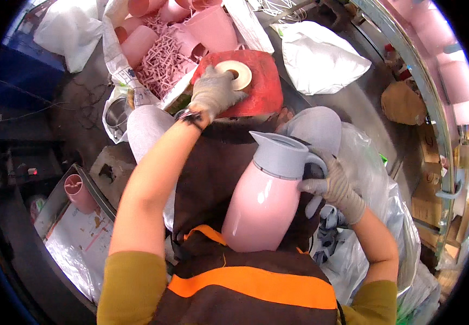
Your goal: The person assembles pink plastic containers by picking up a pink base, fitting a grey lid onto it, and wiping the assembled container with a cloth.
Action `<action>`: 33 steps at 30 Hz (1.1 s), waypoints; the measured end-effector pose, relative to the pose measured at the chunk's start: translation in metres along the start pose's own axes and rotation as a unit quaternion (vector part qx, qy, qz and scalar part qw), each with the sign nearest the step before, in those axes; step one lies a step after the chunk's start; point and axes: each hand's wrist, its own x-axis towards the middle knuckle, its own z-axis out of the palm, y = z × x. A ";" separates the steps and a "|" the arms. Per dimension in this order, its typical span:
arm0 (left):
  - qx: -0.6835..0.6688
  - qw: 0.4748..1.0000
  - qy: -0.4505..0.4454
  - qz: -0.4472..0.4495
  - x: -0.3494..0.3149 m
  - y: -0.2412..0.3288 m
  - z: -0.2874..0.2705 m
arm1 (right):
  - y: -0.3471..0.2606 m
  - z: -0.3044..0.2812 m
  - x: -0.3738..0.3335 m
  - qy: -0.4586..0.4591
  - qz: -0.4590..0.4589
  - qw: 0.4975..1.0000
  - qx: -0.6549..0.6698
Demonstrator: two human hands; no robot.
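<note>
My left hand point(212, 93), in a grey work glove, is closed on the near left side of a cream roll of tape point(244, 77). The roll lies flat on a red, worn plastic stool top point(267, 89) in front of my knees. In my lap leans a glossy pink jug point(261, 208) with a grey spouted collar point(280, 154), its spout toward the upper left. My right hand point(344, 192), gloved too, grips the jug's grey handle point(318, 162); some of its fingers are hidden behind the handle.
Beyond the stool, a white sack point(116, 43) holds pink plastic parts and scraps point(169, 54). A white bag point(321, 57) lies at far right. Clear plastic film point(378, 179) and grey handle-like parts point(327, 233) lie by my right side. A pink cup point(80, 194) sits in a left-hand box.
</note>
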 end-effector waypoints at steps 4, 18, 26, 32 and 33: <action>-0.396 0.908 -0.129 -0.041 -0.094 -0.002 -0.033 | -0.009 -0.007 -0.030 0.054 0.141 0.975 0.165; -0.805 0.522 -0.218 -0.180 -0.149 0.037 -0.012 | -0.048 -0.012 -0.042 0.183 -0.099 0.961 0.180; -0.824 0.563 -0.061 -0.026 0.056 -0.028 -0.005 | -0.053 -0.019 0.141 0.205 -0.341 0.903 -0.161; -0.708 0.706 -0.025 -0.033 0.059 -0.029 -0.060 | -0.053 -0.016 0.179 0.161 -0.315 0.912 -0.207; -0.684 0.729 0.006 -0.014 0.057 -0.035 -0.072 | -0.050 -0.014 0.181 0.175 -0.321 0.907 -0.210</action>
